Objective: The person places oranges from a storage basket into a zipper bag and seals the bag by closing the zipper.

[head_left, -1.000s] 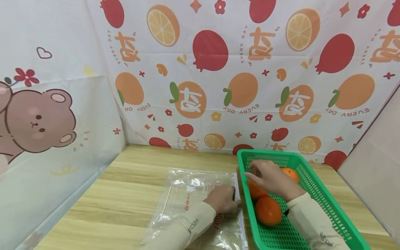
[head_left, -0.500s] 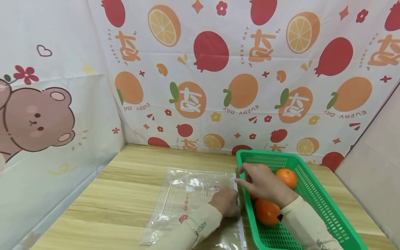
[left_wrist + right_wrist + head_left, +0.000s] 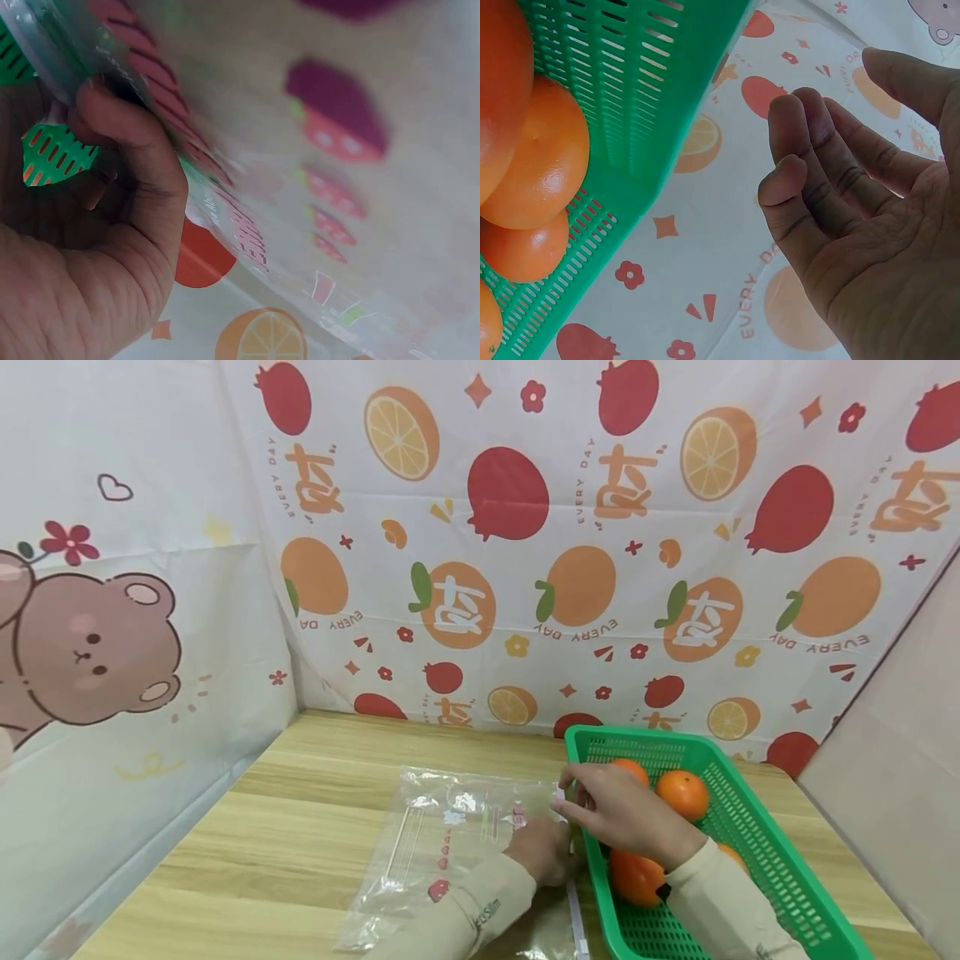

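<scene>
A clear zip-top plastic bag (image 3: 420,860) printed with small strawberries lies flat on the table, its white zip edge to the right. My left hand (image 3: 542,852) pinches the bag near that edge; in the left wrist view the curled thumb and fingers of the left hand (image 3: 97,247) meet at the bag's rim (image 3: 49,56). My right hand (image 3: 626,810) hovers over the left rim of a green basket (image 3: 602,902), its fingertips near the bag's upper right corner. In the right wrist view the loosely bent fingers of the right hand (image 3: 862,180) hold nothing.
Several glossy round orange fruits (image 3: 682,795) sit in the basket, partly hidden by the right arm. A fruit-printed cloth (image 3: 517,560) hangs behind the wooden table (image 3: 247,843). A bear-printed cloth (image 3: 97,652) hangs on the left.
My right hand has moved left and down, from above the fruits to the bag's zip edge. The left hand has shifted slightly along that edge and stays at the bag.
</scene>
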`<state>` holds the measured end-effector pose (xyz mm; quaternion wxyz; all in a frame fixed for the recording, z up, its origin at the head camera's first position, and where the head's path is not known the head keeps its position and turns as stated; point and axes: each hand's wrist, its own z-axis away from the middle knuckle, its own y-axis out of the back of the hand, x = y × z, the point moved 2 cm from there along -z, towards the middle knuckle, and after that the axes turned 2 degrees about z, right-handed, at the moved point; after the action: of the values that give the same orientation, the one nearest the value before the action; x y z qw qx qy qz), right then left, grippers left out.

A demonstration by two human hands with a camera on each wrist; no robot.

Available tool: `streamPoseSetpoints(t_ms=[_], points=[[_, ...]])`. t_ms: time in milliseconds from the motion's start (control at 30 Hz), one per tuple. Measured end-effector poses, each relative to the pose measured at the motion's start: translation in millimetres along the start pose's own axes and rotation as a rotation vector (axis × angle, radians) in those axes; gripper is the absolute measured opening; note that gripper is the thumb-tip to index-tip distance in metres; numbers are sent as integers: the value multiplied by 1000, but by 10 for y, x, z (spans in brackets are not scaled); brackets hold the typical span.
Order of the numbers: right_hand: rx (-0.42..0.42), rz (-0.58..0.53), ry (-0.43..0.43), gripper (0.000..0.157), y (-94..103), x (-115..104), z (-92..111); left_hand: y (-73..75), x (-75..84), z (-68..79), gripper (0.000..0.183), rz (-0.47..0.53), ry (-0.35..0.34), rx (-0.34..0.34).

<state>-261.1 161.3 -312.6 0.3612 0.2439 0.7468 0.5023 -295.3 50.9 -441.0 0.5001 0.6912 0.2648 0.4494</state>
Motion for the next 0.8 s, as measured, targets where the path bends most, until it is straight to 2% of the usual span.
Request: streamPoseSetpoints(t_ms=[100, 400, 567, 800], points=[[-7, -10, -10, 14, -2, -9, -2, 15, -13, 10, 18, 21, 0, 7], [-31, -18, -29, 17, -16, -36, -13, 74, -72, 46, 22, 169, 19, -10], [-39, -18, -37, 19, -26, -51, -19, 137, -112, 105, 30, 289, 39, -38], [-50, -22, -57, 23, -31, -44, -29, 302, -157, 177, 11, 332, -6, 7]])
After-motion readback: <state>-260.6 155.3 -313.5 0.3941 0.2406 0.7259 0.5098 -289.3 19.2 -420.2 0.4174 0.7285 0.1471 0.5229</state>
